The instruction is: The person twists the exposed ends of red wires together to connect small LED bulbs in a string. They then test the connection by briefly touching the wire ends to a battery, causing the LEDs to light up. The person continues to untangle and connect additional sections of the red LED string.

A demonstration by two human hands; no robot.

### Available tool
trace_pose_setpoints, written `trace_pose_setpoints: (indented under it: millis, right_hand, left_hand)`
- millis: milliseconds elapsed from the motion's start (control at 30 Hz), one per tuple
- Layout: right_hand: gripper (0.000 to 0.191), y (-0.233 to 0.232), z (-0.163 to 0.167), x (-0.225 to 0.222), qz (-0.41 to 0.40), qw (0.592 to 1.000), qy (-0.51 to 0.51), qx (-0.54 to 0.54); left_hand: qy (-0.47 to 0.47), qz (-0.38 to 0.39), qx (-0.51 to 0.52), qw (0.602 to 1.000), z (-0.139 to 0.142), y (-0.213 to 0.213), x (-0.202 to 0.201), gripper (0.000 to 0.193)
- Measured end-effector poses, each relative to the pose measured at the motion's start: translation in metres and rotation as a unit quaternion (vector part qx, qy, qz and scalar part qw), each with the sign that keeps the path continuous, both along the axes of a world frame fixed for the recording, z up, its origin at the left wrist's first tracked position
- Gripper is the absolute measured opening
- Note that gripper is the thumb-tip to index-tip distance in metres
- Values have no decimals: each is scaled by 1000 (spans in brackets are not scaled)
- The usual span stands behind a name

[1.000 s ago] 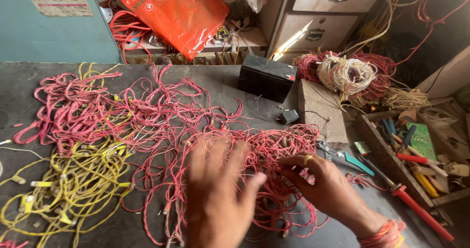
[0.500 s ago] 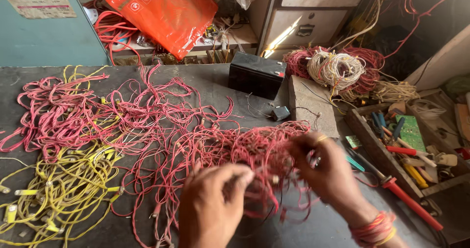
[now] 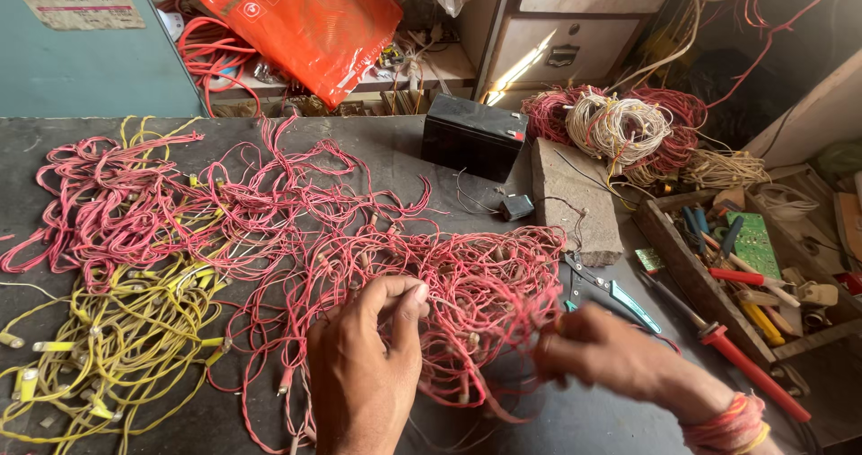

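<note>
The right hand (image 3: 597, 356) is blurred and its fingertips vanish into the red wire tangle (image 3: 449, 298), so its grip cannot be made out. The left hand (image 3: 368, 365) arches knuckles-up, thumb and fingers pinched shut on red strands at the middle of the dark tabletop (image 3: 54, 132). Yellow wires (image 3: 99, 338) sprawl just beside the tangle at left. Behind it sits a black battery (image 3: 471, 141); wire cutters (image 3: 602, 289) lie near the right hand, beside a brick (image 3: 575, 199).

Motion-blurred right hand (image 3: 597, 356) perhaps pinches red wires (image 3: 467, 293).
</note>
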State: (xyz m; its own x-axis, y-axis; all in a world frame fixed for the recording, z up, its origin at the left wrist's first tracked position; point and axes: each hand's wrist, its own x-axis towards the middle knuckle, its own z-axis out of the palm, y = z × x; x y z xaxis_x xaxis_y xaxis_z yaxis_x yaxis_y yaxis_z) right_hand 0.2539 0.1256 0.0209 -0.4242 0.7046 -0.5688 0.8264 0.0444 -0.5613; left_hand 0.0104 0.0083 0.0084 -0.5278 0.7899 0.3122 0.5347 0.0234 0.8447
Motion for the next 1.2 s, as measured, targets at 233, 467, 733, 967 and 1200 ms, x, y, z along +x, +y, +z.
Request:
trace_pose_setpoints:
  millis: [233, 467, 733, 967, 1200]
  right_hand:
    - [51, -12, 2, -19, -86, 926, 367, -32]
    - [50, -28, 10, -46, -12, 904, 425, -46]
    - [54, -23, 13, -46, 29, 915, 397, -67]
    - [24, -12, 16, -20, -130, 975, 28, 177]
    - [46, -19, -12, -25, -47, 984, 158, 73]
  left_hand:
    - [90, -22, -29, 995, 10, -1, 5, 15]
    - [147, -56, -30, 987, 2, 1, 15, 14]
    - [180, -108, -92, 973, -30, 4, 17, 30]
    - [168, -96, -148, 970, -33, 9, 20, 22]
    - [166, -74, -115, 977, -23, 6, 20, 20]
